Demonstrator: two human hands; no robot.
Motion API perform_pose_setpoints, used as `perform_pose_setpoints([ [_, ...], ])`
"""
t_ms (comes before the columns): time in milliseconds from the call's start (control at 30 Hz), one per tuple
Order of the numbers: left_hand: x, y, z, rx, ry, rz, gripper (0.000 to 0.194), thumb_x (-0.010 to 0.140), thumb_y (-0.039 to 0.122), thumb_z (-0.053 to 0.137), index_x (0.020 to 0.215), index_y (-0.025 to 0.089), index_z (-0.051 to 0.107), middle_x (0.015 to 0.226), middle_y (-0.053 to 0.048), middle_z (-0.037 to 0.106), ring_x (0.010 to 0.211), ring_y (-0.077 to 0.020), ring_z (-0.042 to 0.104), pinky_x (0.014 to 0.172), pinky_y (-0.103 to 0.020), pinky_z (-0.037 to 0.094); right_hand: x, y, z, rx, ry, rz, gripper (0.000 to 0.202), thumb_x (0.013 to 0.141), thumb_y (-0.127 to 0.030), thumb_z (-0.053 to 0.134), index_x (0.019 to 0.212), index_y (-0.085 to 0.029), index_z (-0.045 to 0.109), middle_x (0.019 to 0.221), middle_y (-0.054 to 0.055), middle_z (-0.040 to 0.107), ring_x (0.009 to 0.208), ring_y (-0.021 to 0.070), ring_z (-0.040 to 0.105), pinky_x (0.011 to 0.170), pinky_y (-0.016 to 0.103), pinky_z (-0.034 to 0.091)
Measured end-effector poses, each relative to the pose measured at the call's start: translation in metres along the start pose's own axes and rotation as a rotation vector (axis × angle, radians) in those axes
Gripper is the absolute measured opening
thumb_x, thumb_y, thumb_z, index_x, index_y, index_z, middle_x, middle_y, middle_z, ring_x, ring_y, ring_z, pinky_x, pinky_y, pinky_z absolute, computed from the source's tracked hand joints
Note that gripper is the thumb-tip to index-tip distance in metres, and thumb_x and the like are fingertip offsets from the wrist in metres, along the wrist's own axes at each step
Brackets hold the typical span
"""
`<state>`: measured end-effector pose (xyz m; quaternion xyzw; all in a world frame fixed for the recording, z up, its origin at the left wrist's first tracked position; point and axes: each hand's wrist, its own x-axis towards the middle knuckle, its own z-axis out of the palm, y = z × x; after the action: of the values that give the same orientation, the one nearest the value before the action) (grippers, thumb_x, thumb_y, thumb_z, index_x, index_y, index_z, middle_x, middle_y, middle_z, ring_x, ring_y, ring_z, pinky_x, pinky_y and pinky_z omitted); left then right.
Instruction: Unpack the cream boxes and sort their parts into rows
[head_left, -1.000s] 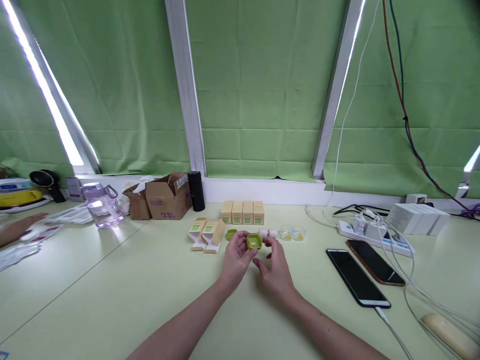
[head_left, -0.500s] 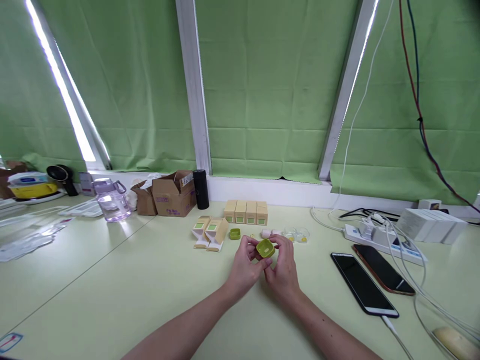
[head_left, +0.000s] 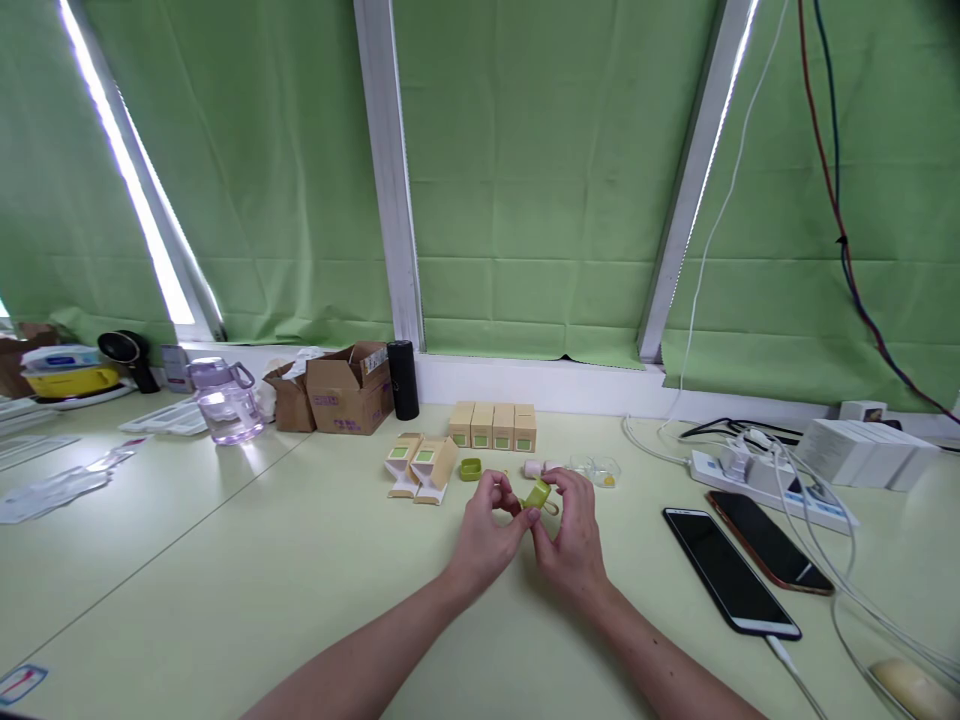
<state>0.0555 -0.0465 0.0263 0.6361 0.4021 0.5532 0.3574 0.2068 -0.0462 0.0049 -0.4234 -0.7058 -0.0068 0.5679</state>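
Left hand (head_left: 486, 535) and right hand (head_left: 573, 530) both pinch, over pale table (head_left: 262, 590). Brown carton (head_left: 341, 400) behind, left: purple writing (head_left: 325, 398) too small to read. Two tan boxes (head_left: 430, 458) nearer, four tan boxes (head_left: 492, 427) in row; green labels (head_left: 424, 454), any words too tiny. Little green case (head_left: 537, 493), tilted, between both hands' fingertips.

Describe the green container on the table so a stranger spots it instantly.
Start at the tall black cylinder, then go right to the row of four cardboard boxes. Just in front of them, right of two slanted cartons, sits a small, squarish green container. Unlike the green piece between the left hand and right hand, it rests on the table.
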Motion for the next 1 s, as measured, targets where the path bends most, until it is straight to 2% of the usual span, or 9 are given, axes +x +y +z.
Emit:
perform_pose_setpoints([
  [267,0.0019,-0.0005,-0.0011,0.083,-0.001,0.056,0.031,0.088,0.037,0.071,0.081,0.023,0.045,0.072,0.005,0.052,0.068,-0.0131,0.053,0.067,-0.026,0.042,0.0009,0.002,-0.002,0.006,-0.013,-0.003,0.042,0.088,-0.021,0.059,0.128,-0.025,0.046,0.129,0.013,0.054,0.124,0.0324,0.049,0.101,0.055,0.047],
  [567,0.0018,-0.0042,-0.0034,0.073,-0.005,0.075,0.03,0.096,0.043,0.062,0.082,0.022,0.046,0.076,0.003,0.05,0.07,-0.0138,0.052,0.068,-0.027,0.043,0.0026,-0.0004,-0.0039,0.026,-0.027,0.0,0.042,0.088,-0.024,0.061,0.127,-0.025,0.047,0.128,0.014,0.056,0.124,0.0333,0.051,0.101,0.056,0.047],
  [767,0.0017,-0.003,-0.0034,0.033,-0.007,0.044,0.032,0.095,0.047,0.062,0.081,0.022,0.046,0.076,0.003,0.049,0.069,-0.0142,0.052,0.064,-0.026,0.042,0.0026,-0.0016,-0.0053,0.054,-0.028,0.006,0.042,0.087,-0.025,0.063,0.126,-0.026,0.048,0.129,0.014,0.055,0.125,0.0343,0.051,0.102,0.057,0.048],
  [1000,0.0019,-0.0023,-0.0041,-0.011,-0.02,0.014,0.033,0.095,0.048,0.062,0.082,0.023,0.046,0.076,0.003,0.049,0.066,-0.0134,0.053,0.06,-0.026,0.042,0.0018,-0.0019,-0.0039,0.154,-0.061,0.071,0.039,0.089,-0.027,0.063,0.125,-0.026,0.049,0.128,0.012,0.056,0.123,0.0318,0.051,0.099,0.053,0.05],
])
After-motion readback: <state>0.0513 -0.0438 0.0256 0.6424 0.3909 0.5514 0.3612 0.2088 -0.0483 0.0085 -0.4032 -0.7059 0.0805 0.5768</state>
